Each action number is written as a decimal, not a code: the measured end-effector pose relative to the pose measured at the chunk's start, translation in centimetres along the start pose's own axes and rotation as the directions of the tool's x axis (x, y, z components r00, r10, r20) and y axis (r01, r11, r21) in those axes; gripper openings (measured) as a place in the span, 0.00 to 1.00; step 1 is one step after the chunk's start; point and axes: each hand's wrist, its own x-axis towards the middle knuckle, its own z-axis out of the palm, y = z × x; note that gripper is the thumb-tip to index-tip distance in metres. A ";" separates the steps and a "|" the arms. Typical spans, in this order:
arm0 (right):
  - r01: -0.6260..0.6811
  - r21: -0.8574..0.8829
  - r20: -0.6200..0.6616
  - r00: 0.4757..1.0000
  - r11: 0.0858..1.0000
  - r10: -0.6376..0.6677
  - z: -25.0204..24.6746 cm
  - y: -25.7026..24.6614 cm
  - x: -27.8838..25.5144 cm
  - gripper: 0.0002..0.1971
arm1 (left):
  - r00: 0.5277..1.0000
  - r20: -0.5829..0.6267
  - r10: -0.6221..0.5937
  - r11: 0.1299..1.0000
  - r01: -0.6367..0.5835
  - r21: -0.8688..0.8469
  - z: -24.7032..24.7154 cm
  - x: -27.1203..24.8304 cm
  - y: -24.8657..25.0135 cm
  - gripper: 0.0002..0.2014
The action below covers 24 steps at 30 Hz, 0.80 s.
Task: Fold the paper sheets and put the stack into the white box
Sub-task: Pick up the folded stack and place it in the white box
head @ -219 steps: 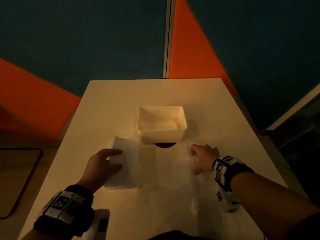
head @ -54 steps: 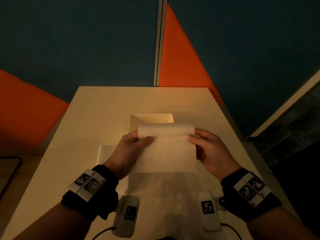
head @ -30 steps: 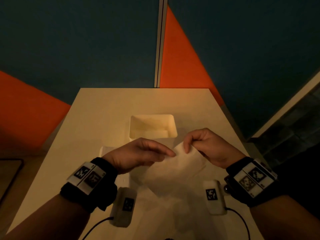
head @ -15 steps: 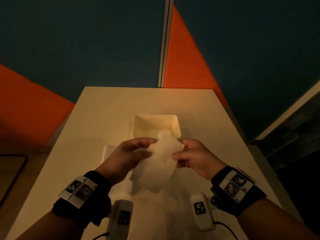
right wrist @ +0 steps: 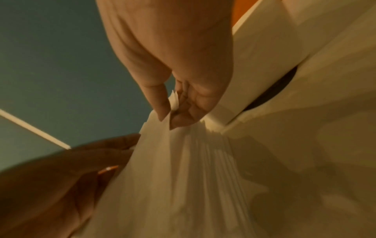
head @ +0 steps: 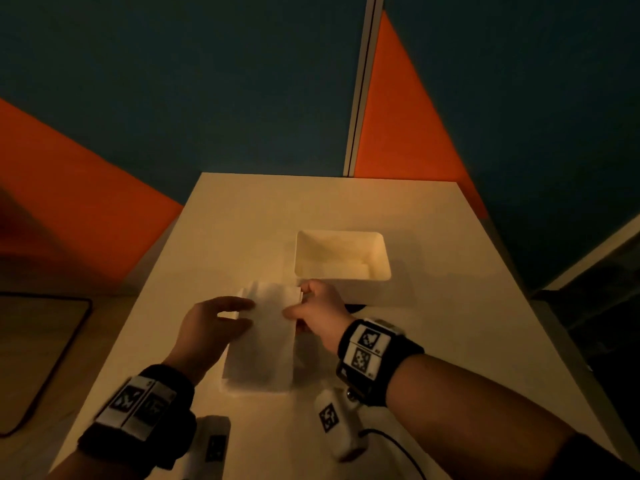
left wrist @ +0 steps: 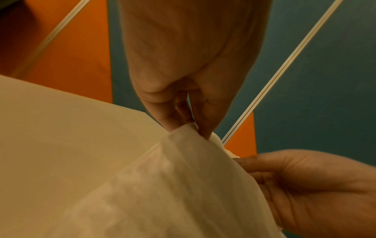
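We see the table point(head: 242, 216) with the white box point(head: 360, 289) at centre. Folded paper sheet point(head: 266, 341) sits over the stack, just near-left of it. Left hand point(head: 211, 327) and right hand point(head: 318, 306) both pinch its edges.

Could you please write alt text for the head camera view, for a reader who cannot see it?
Two hands hold a folded paper sheet over a pale table: the right hand pinches its far corner, the left hand touches its left edge. An open white box sits just beyond.
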 end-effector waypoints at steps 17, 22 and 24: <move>-0.268 -0.028 0.090 0.959 0.963 0.270 1.0 2.7 -0.8 0.20 | 0.933 0.180 -0.312 0.891 0.353 -0.285 1.6 0.7 -1.9 0.28; -0.311 0.028 0.204 0.932 0.950 0.299 0.9 2.7 -0.8 0.16 | 0.920 0.248 -0.304 0.903 0.361 -0.234 3.0 0.4 -1.4 0.18; -0.295 0.029 0.187 0.940 0.955 0.285 0.4 2.7 -0.8 0.17 | 0.919 0.272 -0.284 0.912 0.347 -0.220 3.9 0.0 -0.8 0.14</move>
